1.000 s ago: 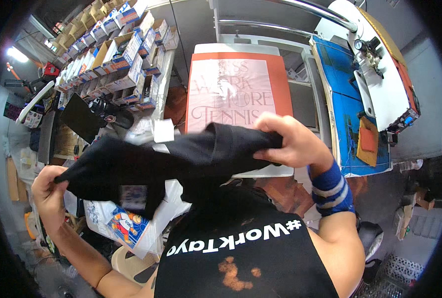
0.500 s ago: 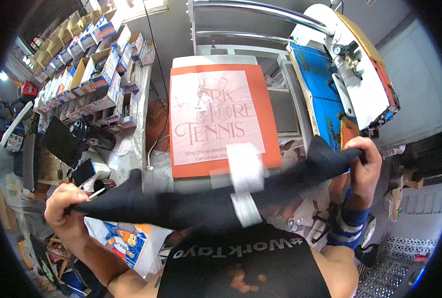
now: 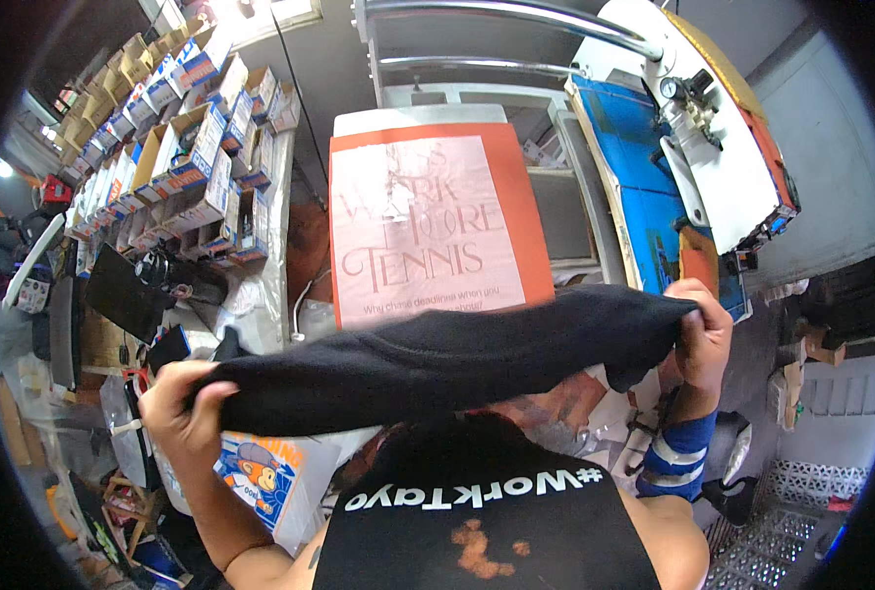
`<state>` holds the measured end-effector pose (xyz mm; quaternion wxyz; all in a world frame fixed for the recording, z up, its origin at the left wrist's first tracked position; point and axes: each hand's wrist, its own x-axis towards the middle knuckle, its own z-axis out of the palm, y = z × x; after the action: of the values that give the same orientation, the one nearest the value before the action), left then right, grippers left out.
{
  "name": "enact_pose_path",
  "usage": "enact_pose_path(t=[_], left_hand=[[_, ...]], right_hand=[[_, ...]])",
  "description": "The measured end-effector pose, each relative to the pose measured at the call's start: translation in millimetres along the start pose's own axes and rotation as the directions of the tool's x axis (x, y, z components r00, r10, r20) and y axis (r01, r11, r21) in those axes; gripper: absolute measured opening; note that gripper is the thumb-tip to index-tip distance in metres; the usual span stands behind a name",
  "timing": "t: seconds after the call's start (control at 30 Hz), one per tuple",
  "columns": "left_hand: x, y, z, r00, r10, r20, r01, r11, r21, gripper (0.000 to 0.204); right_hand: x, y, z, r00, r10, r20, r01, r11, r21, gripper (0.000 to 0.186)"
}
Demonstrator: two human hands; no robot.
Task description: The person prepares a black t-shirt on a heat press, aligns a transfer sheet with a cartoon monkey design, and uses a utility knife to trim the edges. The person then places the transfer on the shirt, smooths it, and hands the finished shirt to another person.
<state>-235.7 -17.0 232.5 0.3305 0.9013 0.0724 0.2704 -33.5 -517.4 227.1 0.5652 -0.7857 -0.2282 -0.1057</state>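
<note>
Two hands grip one black garment [image 3: 437,359] stretched across the middle of the head view: the left hand [image 3: 184,411] is closed on its lower-left end, the right hand [image 3: 701,334] pinches its right end. Its long axis runs left to right, rising rightward. A loose pinch could let it sag onto the orange-bordered printed sheet [image 3: 428,221] behind.

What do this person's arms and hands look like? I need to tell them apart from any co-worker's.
Both arms are bare, with no gloves or rings that show. The left hand and its forearm carry nothing. The right hand has a blue wristband with white stripes on the forearm just below the wrist. The black top is sleeveless.
</note>
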Motion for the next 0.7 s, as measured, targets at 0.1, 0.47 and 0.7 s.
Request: enact_pose_path(t=[0.1,0.47,0.7], left_hand=[[-8,-16,-2,0.996,-0.036,-0.077,0.026,0.992,-0.127,0.022],[-3,-25,8,0.998,0.057,0.002,-0.046,0.834,-0.550,0.014],[2,-27,6,0.955,-0.074,-0.288,0.012,0.977,-0.212,0.016]], right_hand=[[-7,6,-20,0.997,0.024,0.076,-0.027,0.999,0.044,0.017],[-4,5,-19,0.997,-0.025,0.079,0.010,0.983,0.182,0.020],[6,0,-36,0.998,0.064,-0.006,-0.061,0.975,0.213,0.024]])
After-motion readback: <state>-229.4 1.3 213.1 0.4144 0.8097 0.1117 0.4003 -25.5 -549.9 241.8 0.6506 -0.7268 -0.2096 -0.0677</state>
